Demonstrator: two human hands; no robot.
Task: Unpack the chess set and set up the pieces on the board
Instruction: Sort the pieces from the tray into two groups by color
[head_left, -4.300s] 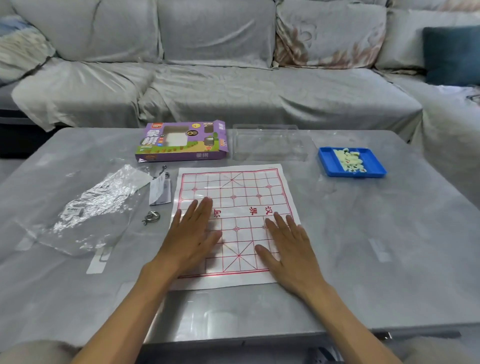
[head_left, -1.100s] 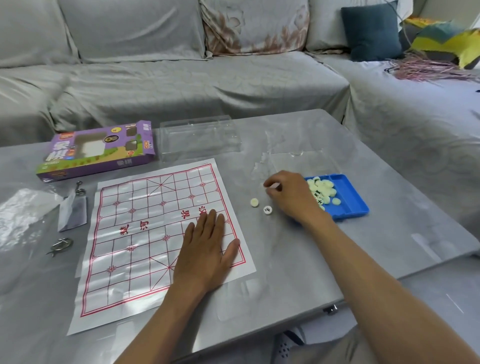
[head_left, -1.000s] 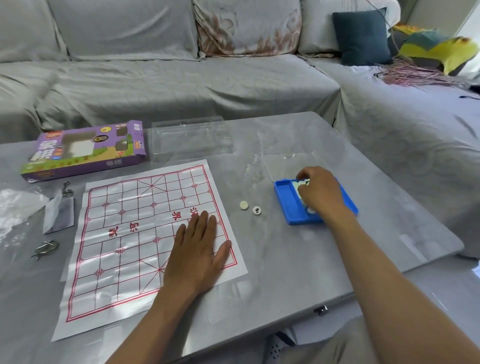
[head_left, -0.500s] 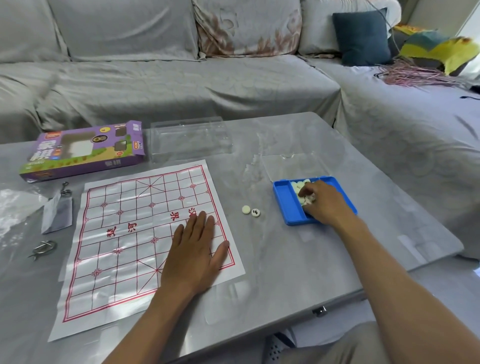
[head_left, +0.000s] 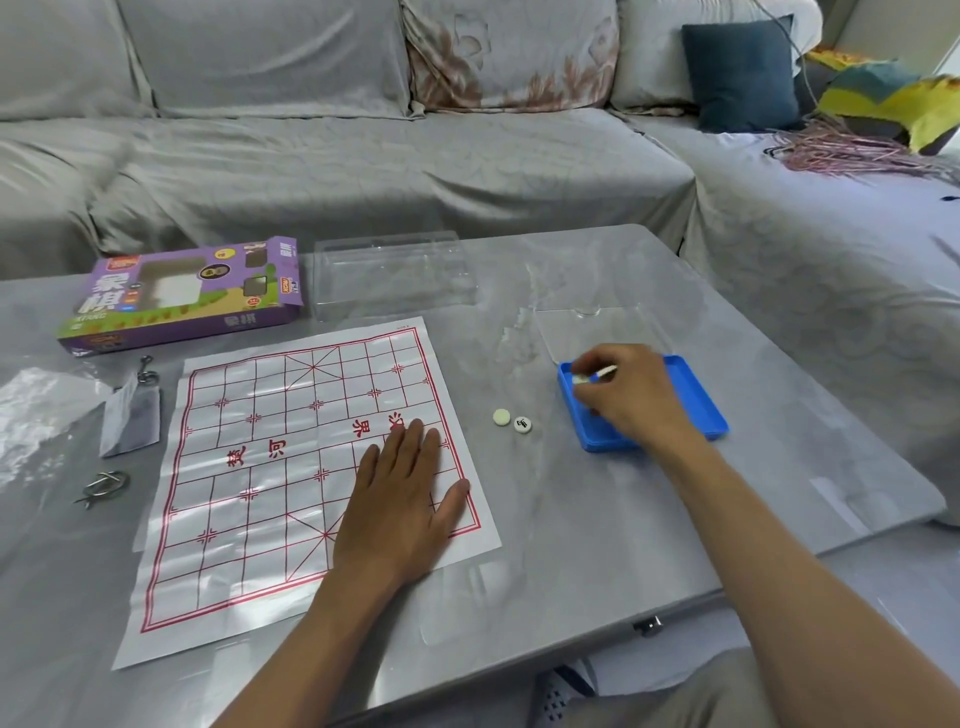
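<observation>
lifted since the previous frame: right hand (head_left: 631, 397), now above blue tray (head_left: 698, 402), pinching a pale piece (head_left: 597, 375) at the fingertips; left hand (head_left: 402, 501) unmoved, fingers straight, pressing flat on paper board (head_left: 249, 467); two pieces (head_left: 511, 421) on grey table (head_left: 597, 519) between board and tray; purple box (head_left: 182, 296) behind board

Grey covered sofa (head_left: 363, 156) wraps behind a grey table (head_left: 623, 519), dark blue cushion (head_left: 743, 73) at right
</observation>
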